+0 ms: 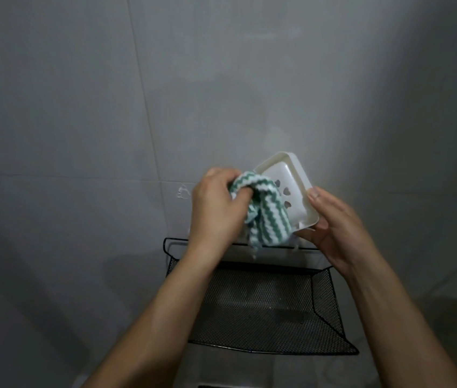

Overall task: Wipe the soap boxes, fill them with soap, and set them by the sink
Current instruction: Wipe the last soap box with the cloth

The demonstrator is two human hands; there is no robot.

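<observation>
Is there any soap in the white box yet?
No, empty: the soap box shows only its bare holed tray where the striped cloth doesn't cover it.

Held above a black wire-mesh wall basket (263,309), tilted: a white plastic soap box (291,189), with the right hand (336,225) at its right edge. Draped over its left part: a green-and-white zigzag cloth (73,211), gripped from the left by the left hand (216,208). Behind everything, a grey tiled wall (81,107).
</observation>
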